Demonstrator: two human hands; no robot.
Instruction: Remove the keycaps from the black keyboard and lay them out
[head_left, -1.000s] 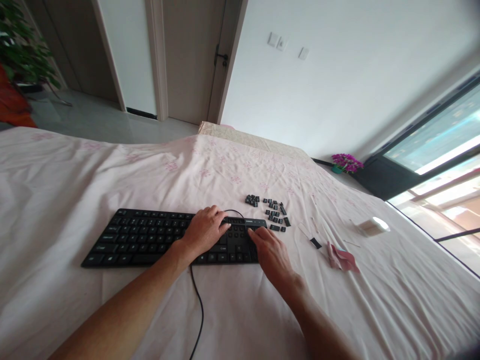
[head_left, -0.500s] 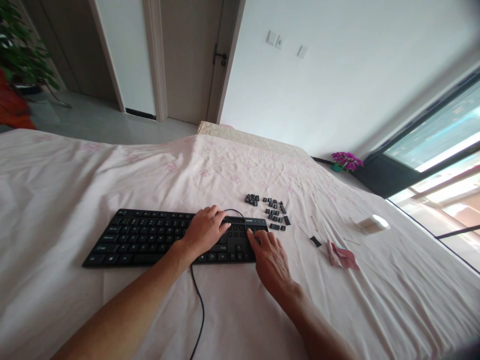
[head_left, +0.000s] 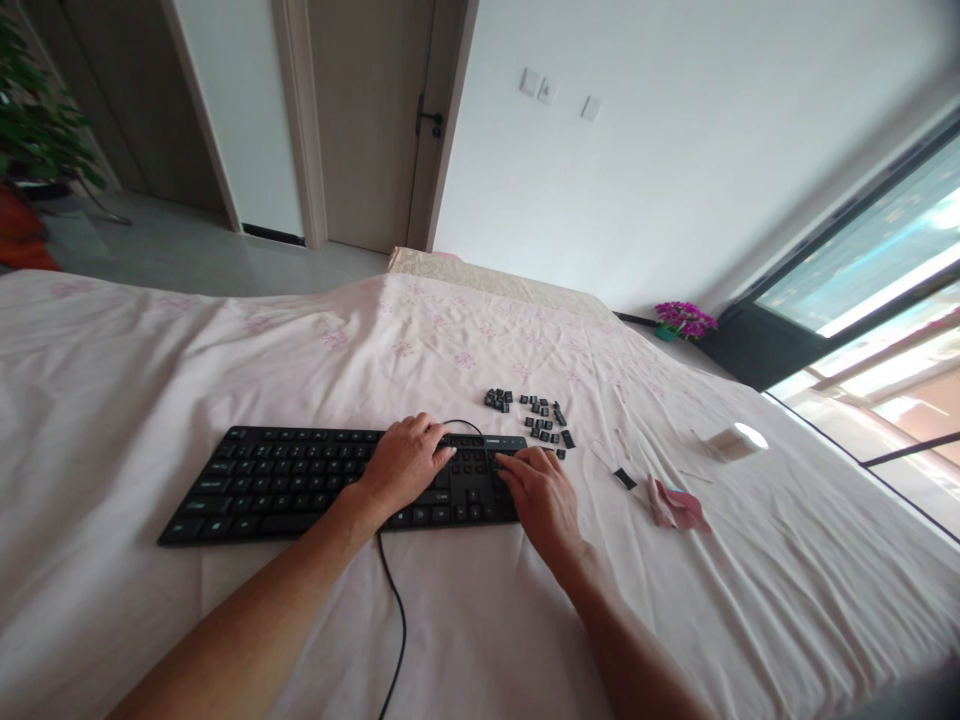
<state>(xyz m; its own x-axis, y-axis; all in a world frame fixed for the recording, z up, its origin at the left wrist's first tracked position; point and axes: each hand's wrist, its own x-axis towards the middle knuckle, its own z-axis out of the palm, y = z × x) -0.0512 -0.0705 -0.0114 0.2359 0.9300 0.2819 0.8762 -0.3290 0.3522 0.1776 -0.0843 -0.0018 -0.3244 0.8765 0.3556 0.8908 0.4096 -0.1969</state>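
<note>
A black keyboard (head_left: pixel 285 480) lies on a pale pink bedsheet (head_left: pixel 150 360). My left hand (head_left: pixel 405 465) rests flat on its right half, fingers stretched over the keys. My right hand (head_left: pixel 541 495) covers the keyboard's right end, fingers curled down onto the number pad area; whether they pinch anything is hidden. Several loose black keycaps (head_left: pixel 536 415) lie scattered on the sheet just beyond that end. The keyboard's black cable (head_left: pixel 394 620) runs down toward me between my forearms.
To the right of the keyboard lie a small tool with a black tip (head_left: pixel 619 472), a pink cloth (head_left: pixel 675 505) and a small white box (head_left: pixel 731 440). Thin sticks lie near them. A door, a plant (head_left: pixel 37 130) and a window lie beyond the bed.
My right hand slid up and left, further onto the keyboard's right end. My left hand stayed in place. The camera view shifted slightly.
</note>
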